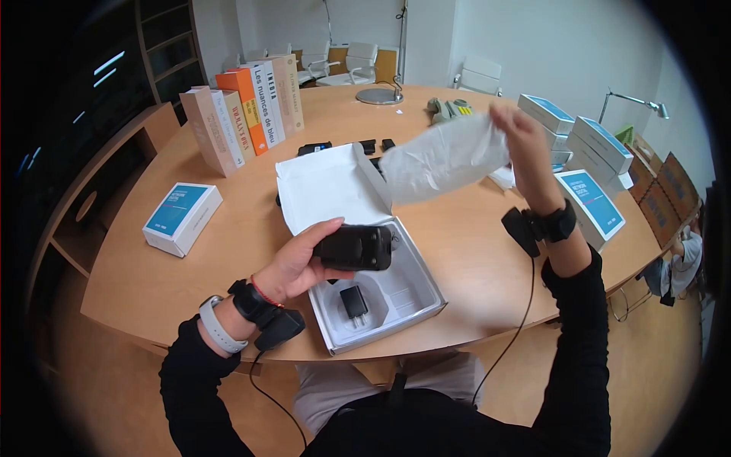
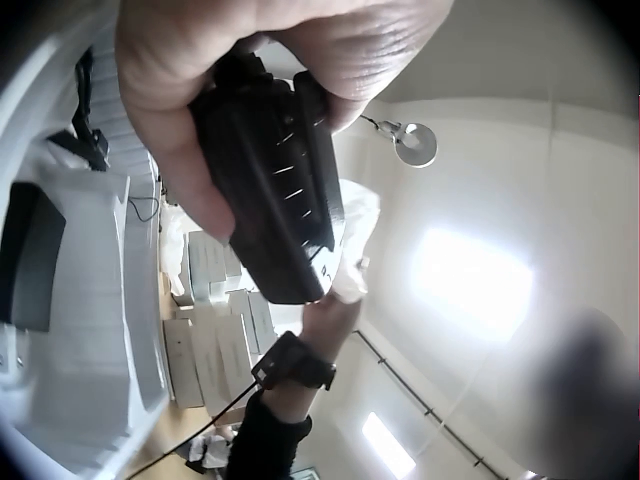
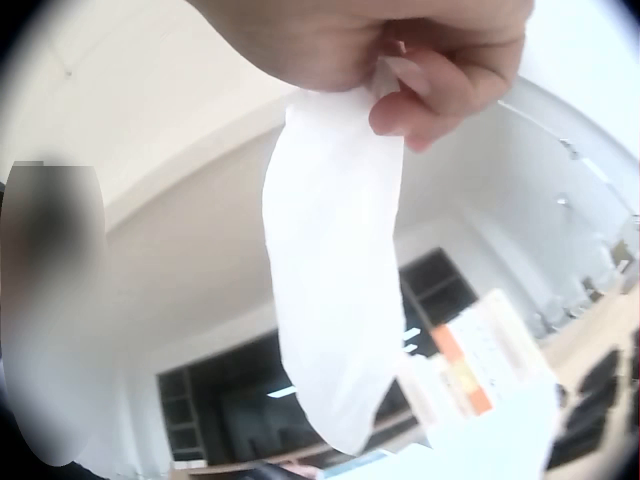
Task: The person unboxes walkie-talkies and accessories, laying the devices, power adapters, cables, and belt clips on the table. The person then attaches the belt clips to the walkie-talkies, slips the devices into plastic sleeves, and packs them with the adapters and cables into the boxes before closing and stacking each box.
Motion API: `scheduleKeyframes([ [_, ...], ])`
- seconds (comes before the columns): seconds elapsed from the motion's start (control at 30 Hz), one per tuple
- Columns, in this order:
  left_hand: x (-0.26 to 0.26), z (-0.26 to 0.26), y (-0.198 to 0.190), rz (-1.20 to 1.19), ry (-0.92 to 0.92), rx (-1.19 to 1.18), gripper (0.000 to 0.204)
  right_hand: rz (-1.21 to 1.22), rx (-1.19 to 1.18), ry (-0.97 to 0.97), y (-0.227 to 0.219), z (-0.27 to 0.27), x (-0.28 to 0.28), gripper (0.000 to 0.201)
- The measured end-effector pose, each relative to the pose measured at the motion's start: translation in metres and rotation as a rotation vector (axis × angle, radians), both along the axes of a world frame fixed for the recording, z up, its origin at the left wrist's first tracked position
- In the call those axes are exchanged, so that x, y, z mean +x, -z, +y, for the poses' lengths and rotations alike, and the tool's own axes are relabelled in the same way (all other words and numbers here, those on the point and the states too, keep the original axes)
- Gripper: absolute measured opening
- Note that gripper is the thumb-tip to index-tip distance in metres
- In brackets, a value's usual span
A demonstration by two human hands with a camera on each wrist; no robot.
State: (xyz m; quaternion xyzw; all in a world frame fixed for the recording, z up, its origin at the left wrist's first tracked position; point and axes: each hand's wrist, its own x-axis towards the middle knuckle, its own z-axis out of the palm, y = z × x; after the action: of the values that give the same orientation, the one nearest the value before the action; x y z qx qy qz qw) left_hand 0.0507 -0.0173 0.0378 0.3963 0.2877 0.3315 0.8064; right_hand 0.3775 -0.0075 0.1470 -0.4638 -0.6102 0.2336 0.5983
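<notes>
My left hand (image 1: 297,263) grips a black, rounded handheld device (image 1: 358,248) above the open white box (image 1: 415,274). In the left wrist view, fingers and thumb wrap round the device (image 2: 270,190), whose side has a row of short ridges. A black plug adapter (image 1: 353,302) with two prongs lies in the box's moulded white tray. Raised at the right, my right hand (image 1: 525,152) pinches one end of a thin white sleeve bag (image 1: 449,158). The bag (image 3: 335,270) hangs limp from the fingertips in the right wrist view.
A white-and-blue box (image 1: 183,217) lies at the left, near a row of upright books (image 1: 251,114). More boxes (image 1: 590,202) are stacked at the right. Small black items (image 1: 316,148) and a grey-green bundle (image 1: 449,110) lie behind the open lid. A lamp base (image 1: 378,96) stands farther back.
</notes>
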Motion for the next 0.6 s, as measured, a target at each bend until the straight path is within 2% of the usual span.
scheduleKeyframes([
  [0.03,0.0,-0.003,-0.003,-0.004,0.005,-0.003,0.04,-0.042,-0.178,0.06,0.019,0.006,0.013,0.028],
  [0.07,0.001,-0.007,-0.007,0.113,-0.009,0.109,0.042,-0.079,-0.356,0.121,0.041,0.011,0.026,0.028],
  [0.1,0.002,-0.009,-0.011,0.229,-0.022,0.225,0.045,-0.061,-0.478,0.079,0.061,0.017,0.045,0.022],
  [0.17,0.002,-0.008,-0.018,0.256,0.039,0.262,0.048,0.223,-0.505,0.052,0.097,0.033,0.08,0.015],
  [0.2,0.003,-0.009,-0.019,0.275,0.05,0.276,0.048,0.223,-0.505,0.063,0.106,0.041,0.097,0.015],
  [0.27,0.006,-0.011,-0.023,0.285,0.072,0.289,0.047,0.313,-0.241,-0.009,0.104,0.053,0.117,0.013],
  [0.3,0.007,-0.011,-0.023,0.287,0.084,0.288,0.047,0.422,-0.158,0.04,0.097,0.06,0.118,0.014],
  [0.37,0.007,-0.012,-0.024,0.34,0.05,0.327,0.041,0.24,0.007,0.241,0.071,0.066,0.116,0.013],
  [0.4,0.006,-0.015,-0.027,0.346,0.042,0.315,0.041,0.241,0.007,0.249,0.055,0.066,0.114,0.013],
  [0.47,0.003,-0.015,-0.027,0.35,0.035,0.312,0.04,-0.419,0.132,0.617,0.023,0.065,0.105,0.015],
  [0.5,0.002,-0.015,-0.027,0.355,0.02,0.308,0.04,-0.423,0.129,0.622,0.015,0.073,0.11,0.015],
  [0.57,0.0,-0.015,-0.027,0.36,0.017,0.304,0.039,-0.994,0.233,0.737,-0.002,0.086,0.113,0.016],
  [0.6,0.0,-0.014,-0.028,0.368,0.02,0.303,0.039,-0.91,-0.061,0.671,-0.014,0.09,0.109,0.019],
])
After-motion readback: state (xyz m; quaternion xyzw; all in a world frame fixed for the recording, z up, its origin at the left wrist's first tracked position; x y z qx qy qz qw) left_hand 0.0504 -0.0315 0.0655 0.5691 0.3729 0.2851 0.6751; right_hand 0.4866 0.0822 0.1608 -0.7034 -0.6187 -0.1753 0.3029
